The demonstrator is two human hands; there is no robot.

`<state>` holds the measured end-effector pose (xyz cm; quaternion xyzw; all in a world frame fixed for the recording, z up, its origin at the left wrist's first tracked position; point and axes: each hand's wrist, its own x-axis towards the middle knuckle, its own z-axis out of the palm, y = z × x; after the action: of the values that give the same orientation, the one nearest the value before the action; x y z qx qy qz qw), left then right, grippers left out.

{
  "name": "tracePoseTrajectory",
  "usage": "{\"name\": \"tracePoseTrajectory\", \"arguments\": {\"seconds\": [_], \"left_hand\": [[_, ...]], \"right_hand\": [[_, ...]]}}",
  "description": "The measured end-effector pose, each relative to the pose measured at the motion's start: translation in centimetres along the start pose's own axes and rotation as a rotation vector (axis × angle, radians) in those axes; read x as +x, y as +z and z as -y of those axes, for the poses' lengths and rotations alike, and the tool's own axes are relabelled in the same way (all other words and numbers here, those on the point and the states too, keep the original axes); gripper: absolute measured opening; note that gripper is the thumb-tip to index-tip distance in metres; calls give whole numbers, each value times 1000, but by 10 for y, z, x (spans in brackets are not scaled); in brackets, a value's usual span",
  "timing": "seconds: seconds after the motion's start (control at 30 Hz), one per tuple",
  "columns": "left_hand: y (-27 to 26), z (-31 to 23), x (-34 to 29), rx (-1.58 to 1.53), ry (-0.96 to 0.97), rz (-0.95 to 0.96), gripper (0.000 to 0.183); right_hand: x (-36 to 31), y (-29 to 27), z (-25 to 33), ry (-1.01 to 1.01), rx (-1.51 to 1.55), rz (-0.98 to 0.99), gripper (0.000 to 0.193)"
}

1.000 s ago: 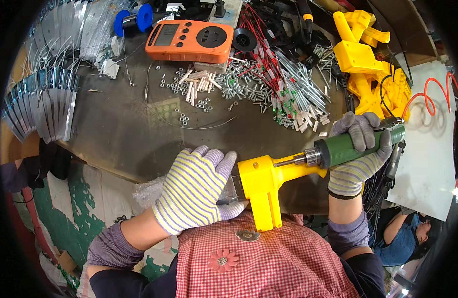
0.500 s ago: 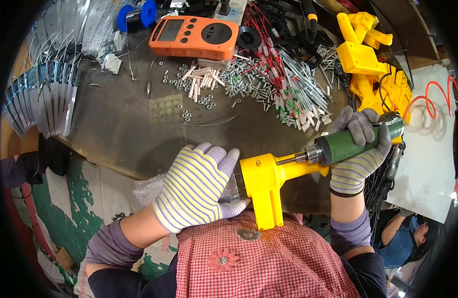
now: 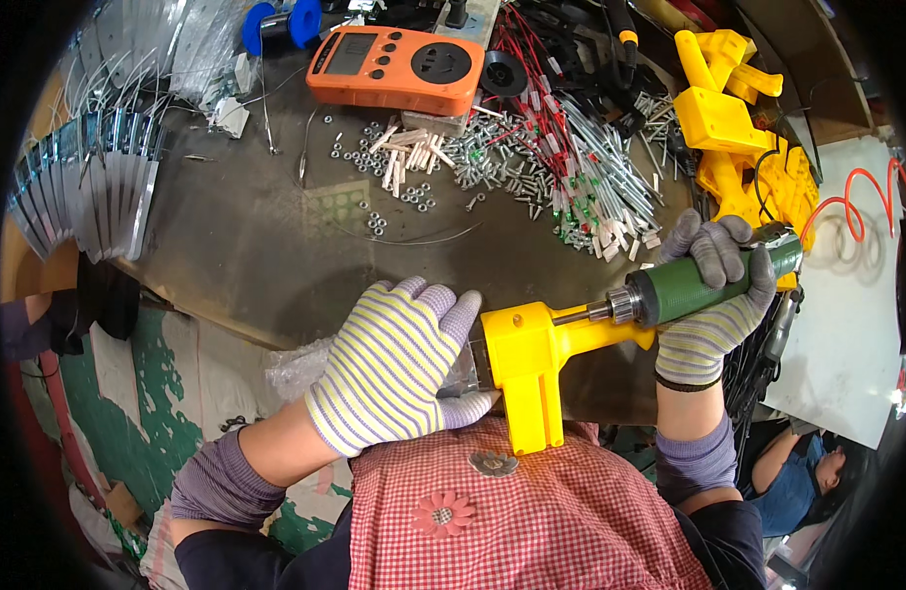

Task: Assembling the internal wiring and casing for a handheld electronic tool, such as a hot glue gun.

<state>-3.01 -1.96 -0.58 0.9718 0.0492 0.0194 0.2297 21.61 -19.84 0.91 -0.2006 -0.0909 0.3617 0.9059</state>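
Note:
A yellow plastic tool housing (image 3: 525,356) with a handle-like arm lies before me, over the table edge. My left hand (image 3: 389,364), in a striped glove, is closed around its left end, where a clear part (image 3: 460,374) shows between thumb and fingers. My right hand (image 3: 713,305), gloved too, grips a green electric screwdriver (image 3: 684,291) held nearly level and pointing left. Its metal bit (image 3: 574,316) meets the top of the housing beside the arm; the tip is hidden from me.
Nuts (image 3: 376,222), screws (image 3: 497,162) and red-wired parts (image 3: 561,147) lie scattered beyond my hands. An orange meter (image 3: 399,69) stands behind them. More yellow housings (image 3: 718,118) are piled at right, metal strips (image 3: 89,187) at left. Another person (image 3: 792,482) is at the lower right.
The whole view has shifted slightly, so the table items sit a little further right. Both hands keep their grips, and the bit stays against the housing.

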Motion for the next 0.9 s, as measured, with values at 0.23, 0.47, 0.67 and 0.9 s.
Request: {"name": "tracePoseTrajectory", "arguments": {"seconds": [0.23,0.47,0.67,0.9], "left_hand": [[-2,1,1,-20,-23,42,91],[1,3,-2,1,9,-37,89],[-7,-5,9,-34,12,-44,86],[-2,0,8,-21,81,-123,69]], "right_hand": [[1,1,-2,4,-19,-3,17],[2,0,-5,-22,-14,9,21],[0,26,-17,-11,-386,270,63],[-6,89,-48,-98,-712,496,41]]}}
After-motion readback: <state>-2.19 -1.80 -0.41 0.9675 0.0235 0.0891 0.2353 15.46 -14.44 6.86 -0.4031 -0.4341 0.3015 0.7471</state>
